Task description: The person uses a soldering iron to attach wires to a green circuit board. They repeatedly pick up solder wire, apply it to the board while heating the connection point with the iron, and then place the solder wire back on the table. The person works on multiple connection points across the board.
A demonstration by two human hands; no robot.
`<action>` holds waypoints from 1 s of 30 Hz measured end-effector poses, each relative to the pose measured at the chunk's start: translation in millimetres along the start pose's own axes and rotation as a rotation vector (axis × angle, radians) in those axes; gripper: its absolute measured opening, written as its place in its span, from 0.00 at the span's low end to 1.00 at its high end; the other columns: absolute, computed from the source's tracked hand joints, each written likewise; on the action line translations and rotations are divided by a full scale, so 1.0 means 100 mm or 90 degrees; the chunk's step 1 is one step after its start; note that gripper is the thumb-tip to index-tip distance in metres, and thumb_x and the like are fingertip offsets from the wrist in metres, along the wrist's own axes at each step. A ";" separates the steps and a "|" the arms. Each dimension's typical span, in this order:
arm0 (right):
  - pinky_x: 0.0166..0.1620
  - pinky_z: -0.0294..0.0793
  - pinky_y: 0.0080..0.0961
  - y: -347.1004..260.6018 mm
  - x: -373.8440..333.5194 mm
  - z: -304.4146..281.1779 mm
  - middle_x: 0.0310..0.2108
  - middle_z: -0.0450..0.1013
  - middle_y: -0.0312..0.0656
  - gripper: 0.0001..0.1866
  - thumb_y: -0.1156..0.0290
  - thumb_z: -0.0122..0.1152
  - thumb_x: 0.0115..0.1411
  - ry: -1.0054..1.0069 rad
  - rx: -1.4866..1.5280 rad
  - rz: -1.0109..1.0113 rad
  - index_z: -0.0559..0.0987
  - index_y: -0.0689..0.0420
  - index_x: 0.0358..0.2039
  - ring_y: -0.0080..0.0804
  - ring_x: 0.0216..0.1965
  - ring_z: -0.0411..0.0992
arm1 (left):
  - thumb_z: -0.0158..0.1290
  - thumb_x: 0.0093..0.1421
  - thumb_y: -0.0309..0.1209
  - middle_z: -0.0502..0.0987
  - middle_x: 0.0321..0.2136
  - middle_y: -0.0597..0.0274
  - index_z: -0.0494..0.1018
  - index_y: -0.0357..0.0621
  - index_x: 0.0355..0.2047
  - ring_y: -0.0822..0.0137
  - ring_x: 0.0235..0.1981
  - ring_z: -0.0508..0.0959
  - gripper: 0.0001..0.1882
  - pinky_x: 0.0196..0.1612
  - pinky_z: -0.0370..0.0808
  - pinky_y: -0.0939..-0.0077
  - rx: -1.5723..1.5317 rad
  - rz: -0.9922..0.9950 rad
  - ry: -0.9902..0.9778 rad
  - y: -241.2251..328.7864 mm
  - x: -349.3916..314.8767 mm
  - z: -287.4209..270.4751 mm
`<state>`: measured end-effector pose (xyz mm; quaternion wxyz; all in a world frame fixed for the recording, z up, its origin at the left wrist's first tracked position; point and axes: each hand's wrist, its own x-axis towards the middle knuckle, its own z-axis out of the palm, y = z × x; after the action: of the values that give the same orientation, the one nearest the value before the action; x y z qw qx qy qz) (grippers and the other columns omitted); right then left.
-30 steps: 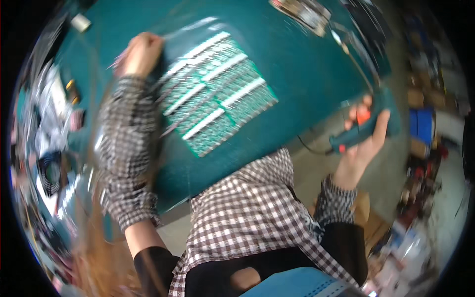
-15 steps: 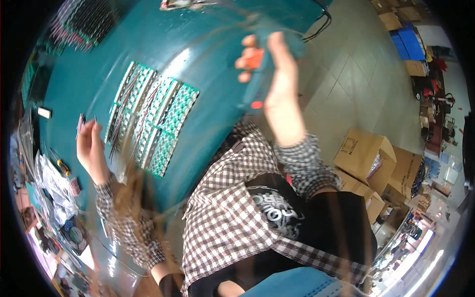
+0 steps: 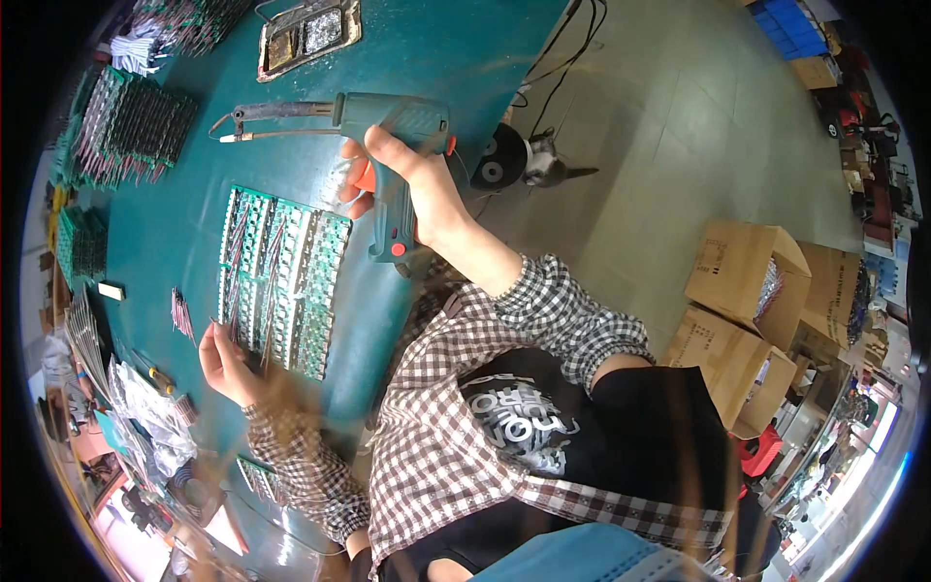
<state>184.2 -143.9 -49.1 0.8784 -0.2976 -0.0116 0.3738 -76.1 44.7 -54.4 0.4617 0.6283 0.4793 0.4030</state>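
Note:
My right hand (image 3: 412,184) is wrapped round the grip of a dark green soldering gun (image 3: 396,114), with a finger at its orange trigger. The gun's long tip points left, above the far end of the circuit boards and apart from them. Green circuit boards (image 3: 310,281) lie side by side in a panel on the table, dark and red wires resting across them. My left hand (image 3: 229,369) is closed in a pinch by the panel's near left edge, what looks like a thin wire at its fingertips. A small bundle of wires (image 3: 181,315) lies just beyond it.
Stacks of wired boards (image 3: 131,131) stand at the far left. A metal soldering stand tray (image 3: 310,37) sits at the far edge. Plastic bags (image 3: 150,412) and a screwdriver (image 3: 158,378) lie at left. A cat (image 3: 551,167) and cardboard boxes (image 3: 742,276) are on the floor to the right.
The view has shifted. My right hand has swung the soldering gun left, toward the far end of the boards, and it is now sharp. My left hand has come closer to the panel's edge.

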 end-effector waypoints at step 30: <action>0.27 0.79 0.30 0.00 0.01 -0.01 0.24 0.75 0.43 0.22 0.54 0.62 0.58 -0.020 -0.027 0.023 0.76 0.64 0.37 0.34 0.26 0.77 | 0.51 0.64 0.33 0.75 0.31 0.63 0.70 0.36 0.43 0.75 0.31 0.73 0.13 0.33 0.70 0.82 0.050 -0.020 -0.026 0.17 -0.13 0.08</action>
<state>185.3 -143.9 -50.0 0.8646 -0.3105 -0.0284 0.3939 -67.2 28.5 -40.7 0.4527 0.6465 0.4946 0.3640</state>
